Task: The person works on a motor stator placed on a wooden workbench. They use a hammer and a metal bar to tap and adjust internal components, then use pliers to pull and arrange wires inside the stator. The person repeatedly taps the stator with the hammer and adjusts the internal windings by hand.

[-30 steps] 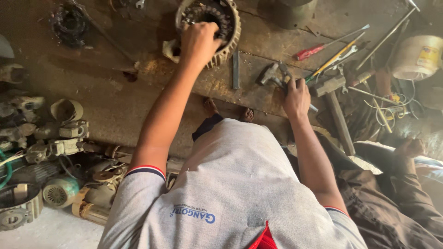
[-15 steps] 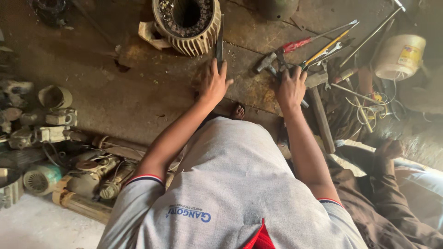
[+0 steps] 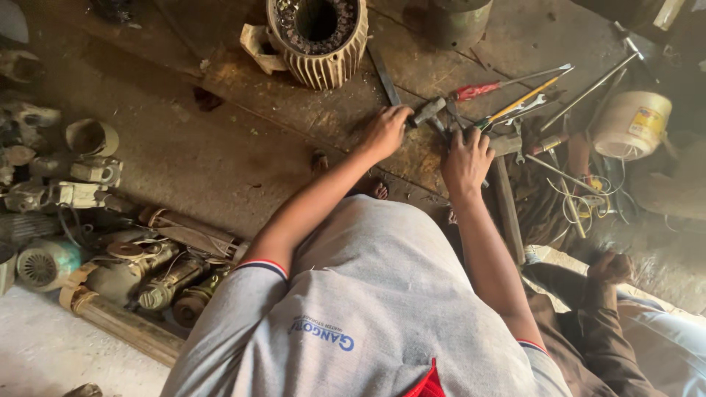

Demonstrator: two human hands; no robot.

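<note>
The left hand point(image 3: 384, 132) is closed on a hammer point(image 3: 429, 112) below the stator point(image 3: 318, 40), the right hand point(image 3: 465, 160) spread flat just beside; fingers could be struck.

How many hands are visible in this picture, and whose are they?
3. The person's left hand and right hand rest among the tools on the floor. A co-worker's hand is at lower right. Other hands may be hidden.
</note>
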